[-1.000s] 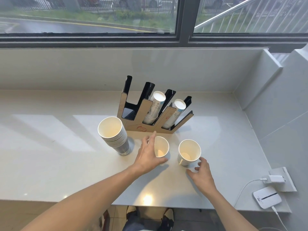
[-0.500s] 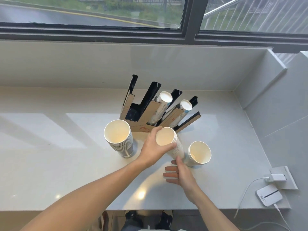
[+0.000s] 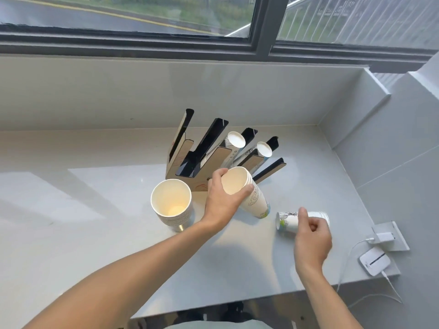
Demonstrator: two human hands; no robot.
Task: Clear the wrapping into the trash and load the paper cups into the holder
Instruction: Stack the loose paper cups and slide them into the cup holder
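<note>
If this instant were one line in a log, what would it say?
left hand grips tilted cup stack | right hand holds sideways cup | holder part-filled | tall stack waiting

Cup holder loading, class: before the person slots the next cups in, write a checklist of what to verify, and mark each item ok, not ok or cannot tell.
1. Left hand grips the tilted cup stack near its rim: ok.
2. Holder has free slots; the two on its left show no cups: ok.
3. Cups all upright: not ok; the tipped cup lies on its side by the right hand.
4. Right hand has hold of the tipped cup: cannot tell.
5. Tall stack stands clear of the left hand: ok.
6. Wrapping is binned: cannot tell; no trash in view.
</note>
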